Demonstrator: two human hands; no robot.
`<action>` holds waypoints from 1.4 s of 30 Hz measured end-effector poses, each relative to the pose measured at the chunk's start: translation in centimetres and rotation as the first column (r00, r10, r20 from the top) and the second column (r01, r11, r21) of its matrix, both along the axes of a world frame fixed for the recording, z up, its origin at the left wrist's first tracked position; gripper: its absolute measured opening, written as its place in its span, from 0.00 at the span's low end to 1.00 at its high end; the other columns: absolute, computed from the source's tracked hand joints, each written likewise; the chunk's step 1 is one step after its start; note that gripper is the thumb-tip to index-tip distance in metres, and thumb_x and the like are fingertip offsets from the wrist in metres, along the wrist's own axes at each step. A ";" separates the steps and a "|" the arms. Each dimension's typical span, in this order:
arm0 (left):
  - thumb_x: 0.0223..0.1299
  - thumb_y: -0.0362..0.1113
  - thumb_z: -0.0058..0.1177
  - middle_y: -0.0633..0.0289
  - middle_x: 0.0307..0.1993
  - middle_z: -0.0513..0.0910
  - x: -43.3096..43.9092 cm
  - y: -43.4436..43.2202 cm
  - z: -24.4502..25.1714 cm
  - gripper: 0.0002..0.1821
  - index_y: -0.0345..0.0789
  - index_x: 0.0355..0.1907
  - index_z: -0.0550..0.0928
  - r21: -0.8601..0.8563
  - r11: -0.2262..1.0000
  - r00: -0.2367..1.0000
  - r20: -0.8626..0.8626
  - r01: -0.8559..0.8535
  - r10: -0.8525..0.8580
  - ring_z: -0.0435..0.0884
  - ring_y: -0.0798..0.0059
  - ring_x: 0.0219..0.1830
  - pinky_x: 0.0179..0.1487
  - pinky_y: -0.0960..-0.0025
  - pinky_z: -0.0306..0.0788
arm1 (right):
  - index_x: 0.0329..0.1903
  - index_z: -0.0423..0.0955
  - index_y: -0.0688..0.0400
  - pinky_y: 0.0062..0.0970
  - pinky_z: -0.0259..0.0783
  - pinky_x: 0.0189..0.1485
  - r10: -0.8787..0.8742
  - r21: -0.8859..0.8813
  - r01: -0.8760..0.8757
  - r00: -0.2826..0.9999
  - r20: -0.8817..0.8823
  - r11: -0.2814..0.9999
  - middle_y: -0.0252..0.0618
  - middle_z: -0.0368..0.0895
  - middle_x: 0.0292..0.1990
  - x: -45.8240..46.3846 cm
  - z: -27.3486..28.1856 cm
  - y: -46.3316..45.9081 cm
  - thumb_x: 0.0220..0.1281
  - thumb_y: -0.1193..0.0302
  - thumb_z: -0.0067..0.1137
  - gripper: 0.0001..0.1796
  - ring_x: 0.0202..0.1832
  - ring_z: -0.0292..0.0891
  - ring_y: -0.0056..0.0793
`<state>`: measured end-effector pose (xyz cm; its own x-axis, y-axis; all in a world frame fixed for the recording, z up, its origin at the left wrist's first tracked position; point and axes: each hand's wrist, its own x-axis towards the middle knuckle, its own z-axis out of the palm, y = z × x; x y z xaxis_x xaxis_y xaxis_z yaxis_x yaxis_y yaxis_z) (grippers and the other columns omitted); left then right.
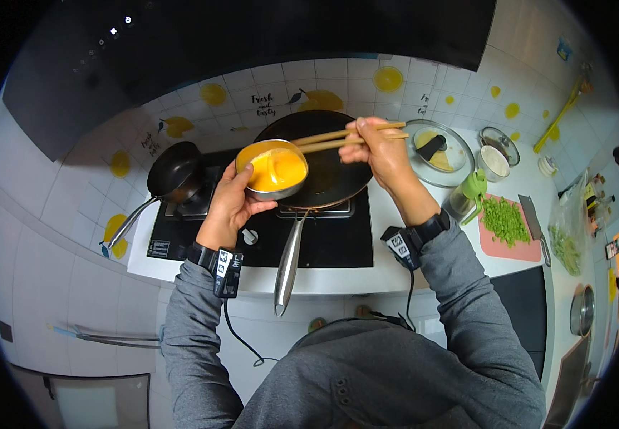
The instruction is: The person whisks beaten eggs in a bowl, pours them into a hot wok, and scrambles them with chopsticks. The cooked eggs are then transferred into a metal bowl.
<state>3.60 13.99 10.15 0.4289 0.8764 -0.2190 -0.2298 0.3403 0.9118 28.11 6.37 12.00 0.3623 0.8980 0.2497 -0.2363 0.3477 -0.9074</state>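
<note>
My left hand (232, 199) holds a metal bowl (276, 194) of beaten egg (282, 170), tilted towards me, above the near left part of a large black wok (336, 185) on the hob. In my right hand (375, 147) is a pair of wooden chopsticks (331, 140), held over the wok, their tips at the bowl's right rim. Whether the tips reach inside the bowl I cannot tell. The wok's steel handle (289, 268) points towards me, and a little liquid shines on its dark inside.
On the left burner stands a smaller black pan (172, 172). Right of the hob are a glass lid (459, 140), a white bowl (494, 163), a green-topped oil bottle (465, 198), and a pink cutting board (508, 251) with chopped greens (505, 221) and a cleaver (530, 214). A range hood (288, 32) hangs ahead.
</note>
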 end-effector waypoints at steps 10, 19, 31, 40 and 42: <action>0.67 0.37 0.40 0.45 0.53 0.71 0.2 1.3 -0.3 0.26 0.39 0.65 0.53 0.003 1.000 1.000 -0.024 -0.002 0.002 0.83 0.53 0.38 0.30 0.58 0.83 | 0.40 0.73 0.68 0.20 0.80 0.29 0.105 -0.025 -0.103 0.985 0.138 0.994 0.44 0.77 0.30 -0.1 0.2 0.0 0.67 0.69 0.47 0.13 0.26 0.80 0.29; 0.67 0.36 0.39 0.46 0.53 0.72 0.7 2.2 0.6 0.26 0.40 0.65 0.53 0.000 0.999 0.998 -0.031 -0.046 0.046 0.82 0.51 0.41 0.33 0.56 0.82 | 0.42 0.71 0.70 0.30 0.80 0.39 0.132 0.081 -0.127 0.989 -0.069 0.989 0.50 0.76 0.34 0.2 0.4 -0.4 0.71 0.57 0.36 0.26 0.34 0.80 0.36; 0.66 0.35 0.40 0.45 0.55 0.70 2.8 4.0 0.6 0.28 0.42 0.67 0.52 0.052 0.995 0.991 -0.096 -0.090 0.095 0.81 0.50 0.43 0.31 0.55 0.82 | 0.40 0.69 0.66 0.33 0.79 0.38 0.071 0.123 -0.038 0.958 -0.278 0.992 0.47 0.72 0.34 2.4 -1.9 0.0 0.71 0.59 0.37 0.21 0.34 0.77 0.36; 0.68 0.37 0.38 0.47 0.54 0.72 4.2 5.0 -0.4 0.25 0.42 0.66 0.54 0.042 0.996 0.987 -0.139 -0.080 0.085 0.81 0.52 0.43 0.33 0.55 0.81 | 0.44 0.66 0.73 0.40 0.76 0.48 0.052 0.101 -0.008 0.895 -0.443 0.995 0.58 0.72 0.39 3.2 -3.2 -0.6 0.71 0.60 0.36 0.23 0.43 0.76 0.49; 0.68 0.37 0.38 0.48 0.53 0.73 4.3 5.1 -0.4 0.24 0.41 0.65 0.56 0.034 0.996 0.985 -0.149 -0.079 0.083 0.82 0.53 0.42 0.33 0.55 0.81 | 0.45 0.65 0.73 0.42 0.75 0.49 0.021 0.086 0.026 0.864 -0.503 0.996 0.59 0.71 0.41 3.5 -3.6 -0.6 0.71 0.62 0.37 0.22 0.45 0.75 0.51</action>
<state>7.89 19.12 9.73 0.3205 0.9135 -0.2507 -0.1151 0.3003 0.9469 31.59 5.74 8.41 0.4619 0.8801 0.1104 -0.6510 0.4209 -0.6317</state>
